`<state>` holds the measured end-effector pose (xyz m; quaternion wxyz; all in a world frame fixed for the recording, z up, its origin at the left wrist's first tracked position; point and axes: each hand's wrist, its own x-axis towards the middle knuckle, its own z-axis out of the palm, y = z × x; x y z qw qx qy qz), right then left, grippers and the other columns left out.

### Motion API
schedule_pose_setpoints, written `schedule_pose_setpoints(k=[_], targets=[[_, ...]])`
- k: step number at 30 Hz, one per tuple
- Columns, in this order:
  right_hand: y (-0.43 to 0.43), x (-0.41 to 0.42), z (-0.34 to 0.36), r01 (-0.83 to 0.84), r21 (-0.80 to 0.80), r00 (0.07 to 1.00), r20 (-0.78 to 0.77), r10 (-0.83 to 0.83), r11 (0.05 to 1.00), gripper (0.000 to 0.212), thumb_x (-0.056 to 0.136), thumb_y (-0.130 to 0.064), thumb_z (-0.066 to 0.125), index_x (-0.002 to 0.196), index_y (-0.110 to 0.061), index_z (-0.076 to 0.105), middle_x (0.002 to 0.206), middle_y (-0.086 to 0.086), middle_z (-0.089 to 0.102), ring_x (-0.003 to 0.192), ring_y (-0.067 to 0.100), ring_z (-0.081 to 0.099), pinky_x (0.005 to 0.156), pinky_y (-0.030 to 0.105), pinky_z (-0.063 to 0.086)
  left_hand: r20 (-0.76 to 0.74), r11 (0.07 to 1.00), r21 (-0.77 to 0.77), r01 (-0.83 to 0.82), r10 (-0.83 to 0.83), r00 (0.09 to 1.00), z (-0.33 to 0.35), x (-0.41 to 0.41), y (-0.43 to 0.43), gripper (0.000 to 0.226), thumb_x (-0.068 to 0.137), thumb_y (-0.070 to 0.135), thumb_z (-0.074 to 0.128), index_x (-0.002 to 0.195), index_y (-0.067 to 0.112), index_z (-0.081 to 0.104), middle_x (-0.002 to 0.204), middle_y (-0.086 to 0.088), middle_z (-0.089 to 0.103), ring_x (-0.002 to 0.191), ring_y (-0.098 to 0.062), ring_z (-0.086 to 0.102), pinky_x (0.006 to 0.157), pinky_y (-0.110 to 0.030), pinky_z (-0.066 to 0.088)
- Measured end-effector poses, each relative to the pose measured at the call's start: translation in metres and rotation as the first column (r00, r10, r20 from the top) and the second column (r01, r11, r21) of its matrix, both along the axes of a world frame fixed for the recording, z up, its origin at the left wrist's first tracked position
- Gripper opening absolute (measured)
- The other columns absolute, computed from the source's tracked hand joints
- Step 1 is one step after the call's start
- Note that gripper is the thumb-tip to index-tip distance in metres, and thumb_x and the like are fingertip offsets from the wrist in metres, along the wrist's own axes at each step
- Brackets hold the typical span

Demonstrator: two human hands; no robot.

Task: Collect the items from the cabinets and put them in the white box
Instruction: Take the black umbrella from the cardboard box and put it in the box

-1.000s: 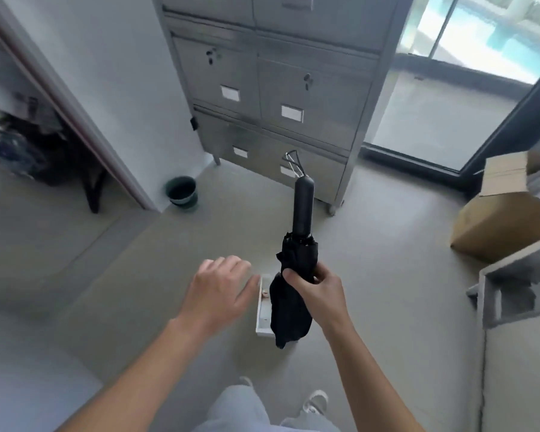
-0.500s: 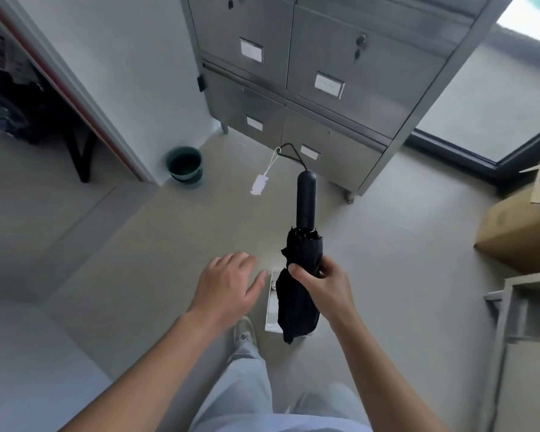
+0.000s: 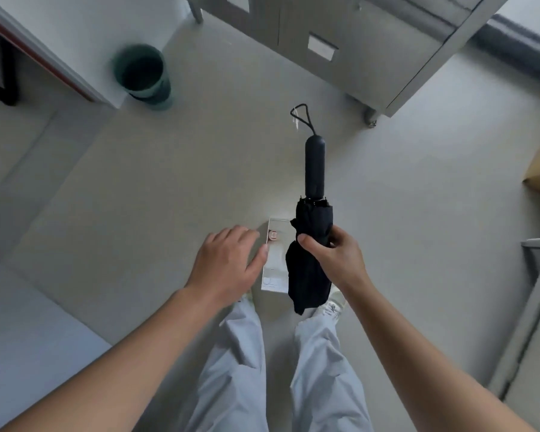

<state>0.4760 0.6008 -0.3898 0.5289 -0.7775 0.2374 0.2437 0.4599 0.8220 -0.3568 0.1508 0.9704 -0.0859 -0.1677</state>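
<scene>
- A folded black umbrella [image 3: 313, 219] is held over the floor, its handle [image 3: 315, 166] pointing away from the person. The canopy end is lowest, above the white box [image 3: 275, 260] lying by the feet.
- The right hand [image 3: 331, 260] is wrapped round the bunched canopy.
- The left hand [image 3: 228, 260] is held open and relaxed at the box's left edge, with nothing gripped. Contact with the box cannot be told.
- Handling, judged: light, with a rigid handle and soft fabric that may slide under the grip. A firmer hold is expected at the handle.

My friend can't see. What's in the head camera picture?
A right hand grips a folded black umbrella over a white box on the floor; the open left hand hovers beside it. A metal cabinet and green bin stand beyond.
</scene>
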Motion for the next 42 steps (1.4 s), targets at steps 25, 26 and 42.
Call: schedule_pose_setpoints(k=[25, 26, 42], targets=[[-0.028, -0.025, -0.365, 0.070, 0.013, 0.969, -0.239, -0.065, 0.997, 0.028, 0.079, -0.043, 0.086, 0.096, -0.024, 0.075, 0.095, -0.002, 0.078, 0.093, 0.018, 0.075, 0.089, 0.042, 0.061, -0.329, 1.000, 0.008, 0.022, -0.018, 0.944, -0.337, -0.035, -0.032, 0.040, 0.101, 0.044, 0.036, 0.120, 0.017, 0.058, 0.118, 0.001, 0.060, 0.103, -0.023, 0.056, 0.089, -0.038, 0.039], [-0.028, -0.019, -0.372, 0.076, 0.019, 0.970, -0.231, -0.070, 0.997, 0.026, 0.079, -0.042, 0.086, 0.094, -0.024, 0.075, 0.095, -0.002, 0.078, 0.094, 0.018, 0.075, 0.088, 0.040, 0.060, -0.330, 1.000, 0.010, 0.014, -0.010, 0.944, -0.342, -0.032, -0.033, 0.040, 0.101, 0.044, 0.035, 0.121, 0.017, 0.057, 0.118, 0.000, 0.060, 0.103, -0.024, 0.056, 0.089, -0.039, 0.039], [-0.017, -0.006, -0.512, 0.113, -0.018, 0.979, -0.168, -0.114, 0.993, 0.036, 0.077, -0.042, 0.084, 0.104, -0.020, 0.074, 0.095, -0.007, 0.077, 0.090, 0.012, 0.072, 0.077, 0.027, 0.054, -0.362, 1.000, 0.026, 0.000, 0.010, 0.932, -0.445, -0.009, -0.029, 0.039, 0.101, 0.042, 0.034, 0.117, 0.016, 0.059, 0.116, -0.001, 0.060, 0.103, -0.024, 0.057, 0.090, -0.042, 0.040]])
